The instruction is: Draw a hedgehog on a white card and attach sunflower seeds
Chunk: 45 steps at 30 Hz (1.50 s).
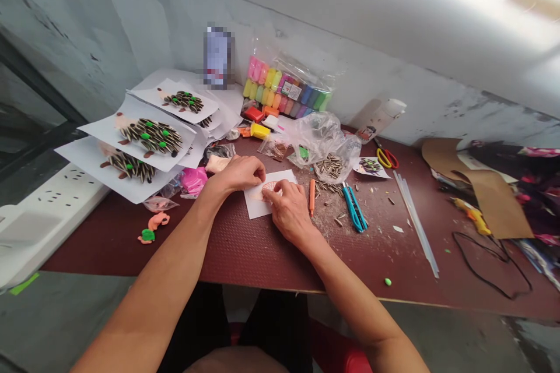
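Observation:
A white card (261,209) lies on the dark red table, with a flat pale orange shape (269,186) on it marked by an orange pattern. At the card's upper left edge rests my left hand (245,172), its fingers curled together; whatever they may hold is hidden. My right hand (289,204) is over the card's right part, thumb and fingers pinched at the shape, and what is between them is too small to name. Just right of that hand lies an orange marker (312,197). Striped seeds (329,168) spill from a clear bag behind it.
Cards with seed hedgehogs (151,135) are stacked at the left, near a white power strip (39,215). Colored clay packs (284,90) lean on the wall. To the right are a blue cutter (354,208), scissors (387,157), glue sticks (416,224) and a yellow glue gun (473,215).

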Each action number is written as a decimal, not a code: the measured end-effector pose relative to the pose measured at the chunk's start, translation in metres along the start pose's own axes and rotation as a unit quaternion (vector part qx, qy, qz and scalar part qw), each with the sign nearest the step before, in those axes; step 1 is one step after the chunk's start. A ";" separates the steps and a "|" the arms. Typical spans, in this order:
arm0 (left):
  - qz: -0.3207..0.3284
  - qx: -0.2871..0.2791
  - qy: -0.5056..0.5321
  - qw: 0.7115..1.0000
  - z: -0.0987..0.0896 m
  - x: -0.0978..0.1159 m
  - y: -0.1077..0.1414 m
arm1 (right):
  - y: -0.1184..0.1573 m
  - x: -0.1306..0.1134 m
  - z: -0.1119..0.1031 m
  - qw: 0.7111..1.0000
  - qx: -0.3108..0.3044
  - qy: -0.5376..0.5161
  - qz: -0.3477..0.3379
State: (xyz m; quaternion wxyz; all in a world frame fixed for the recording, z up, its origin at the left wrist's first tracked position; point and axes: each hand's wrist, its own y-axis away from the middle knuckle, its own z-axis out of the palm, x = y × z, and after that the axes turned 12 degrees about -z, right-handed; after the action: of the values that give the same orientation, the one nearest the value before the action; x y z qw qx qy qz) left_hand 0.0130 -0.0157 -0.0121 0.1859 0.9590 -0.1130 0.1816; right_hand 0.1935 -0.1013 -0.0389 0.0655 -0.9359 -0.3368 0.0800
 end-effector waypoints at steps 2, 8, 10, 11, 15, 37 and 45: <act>0.001 0.001 -0.001 1.000 -0.001 0.000 0.000 | 0.000 0.002 0.000 1.000 0.008 -0.023 0.008; -0.002 0.004 -0.004 1.000 -0.001 0.001 0.000 | 0.003 0.007 0.001 0.998 0.052 -0.028 0.030; -0.001 0.003 -0.001 1.000 0.000 0.000 0.000 | 0.003 0.005 0.000 0.999 0.037 -0.035 0.007; -0.001 0.003 0.000 1.000 0.000 0.000 0.000 | 0.003 0.004 0.000 0.999 0.028 -0.038 -0.002; 0.000 0.000 -0.002 1.000 0.000 0.000 0.000 | 0.000 -0.001 -0.001 1.000 0.002 -0.023 -0.007; 0.018 0.006 0.008 1.000 0.003 -0.006 -0.005 | 0.005 -0.006 -0.003 0.999 -0.007 0.042 -0.018; 0.007 0.010 0.001 1.000 0.002 -0.003 -0.004 | 0.005 -0.003 -0.003 1.000 -0.017 -0.015 -0.015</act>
State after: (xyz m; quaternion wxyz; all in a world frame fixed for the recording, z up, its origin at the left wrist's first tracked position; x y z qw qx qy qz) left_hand 0.0116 -0.0129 -0.0166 0.1757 0.9598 -0.1175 0.1846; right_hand 0.1948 -0.1078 -0.0360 0.0458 -0.9303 -0.3533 0.0877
